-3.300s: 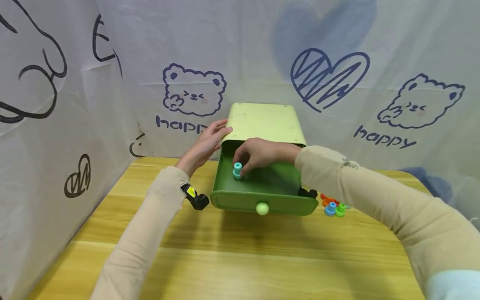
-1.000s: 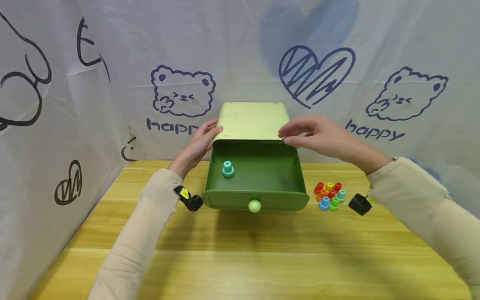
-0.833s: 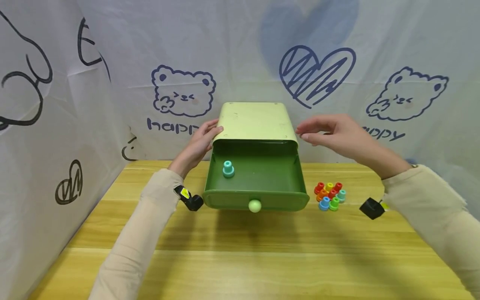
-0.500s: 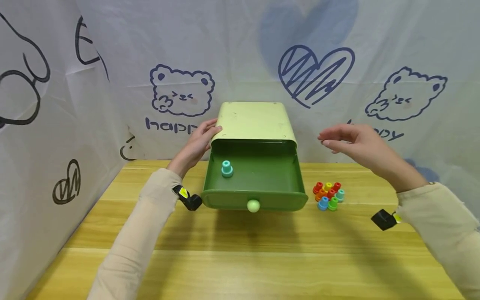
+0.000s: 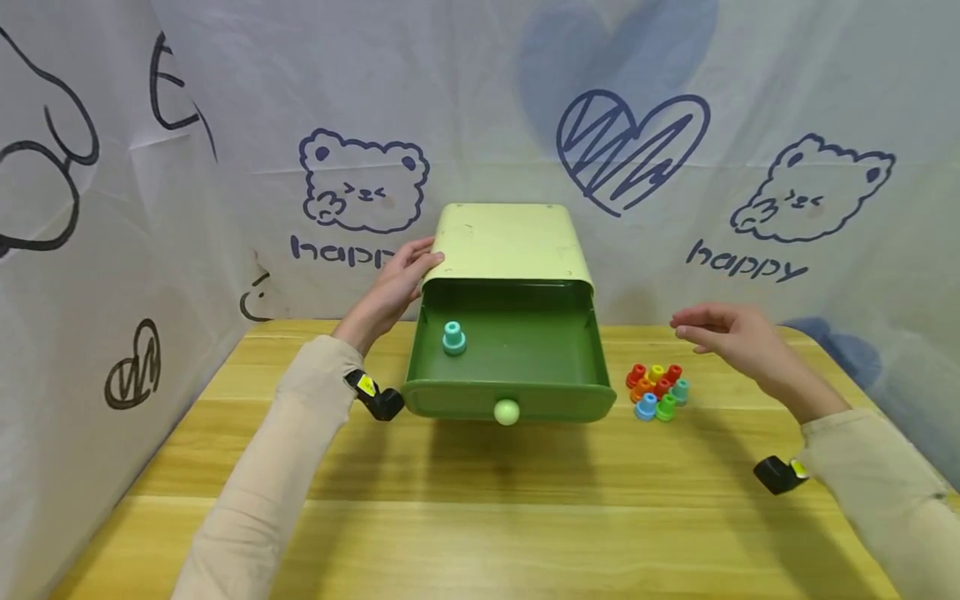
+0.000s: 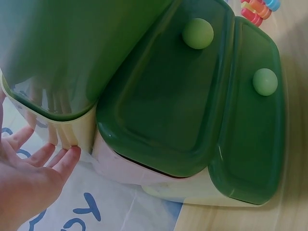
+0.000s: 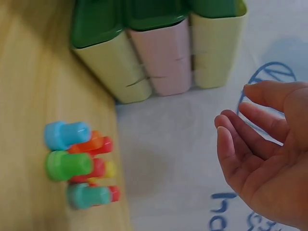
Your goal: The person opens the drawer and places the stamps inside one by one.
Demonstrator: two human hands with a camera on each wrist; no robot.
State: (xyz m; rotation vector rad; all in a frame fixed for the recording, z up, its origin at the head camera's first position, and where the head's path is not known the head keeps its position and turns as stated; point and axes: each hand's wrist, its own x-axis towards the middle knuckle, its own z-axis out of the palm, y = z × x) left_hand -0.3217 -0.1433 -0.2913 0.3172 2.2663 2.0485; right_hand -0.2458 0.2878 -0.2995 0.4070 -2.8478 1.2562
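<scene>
A small drawer cabinet (image 5: pixel 510 242) has its green top drawer (image 5: pixel 555 354) pulled out. Inside, toward the left, a teal peg (image 5: pixel 453 338) stands upright. My left hand (image 5: pixel 390 292) rests against the cabinet's left side, its thumb by the top edge. In the left wrist view, the fingertips (image 6: pixel 71 153) touch the pale side wall with the fingers fairly straight. Nothing is in my right hand (image 5: pixel 738 342), which hovers above the table to the right of the cabinet. Its fingers are loosely bent in the right wrist view. Closest to it is a cluster of coloured pegs (image 5: pixel 662 389).
Two lower drawers (image 6: pixel 166 96) with round knobs are closed beneath the top one. The wooden table (image 5: pixel 480 517) carries the cabinet near its back edge. Behind and to the left hangs a white printed cloth (image 5: pixel 495 100).
Earlier my right hand held the teal peg in the drawer; it has let go. It moved up past the cabinet's right side, then right and down toward the pegs. My left hand stayed.
</scene>
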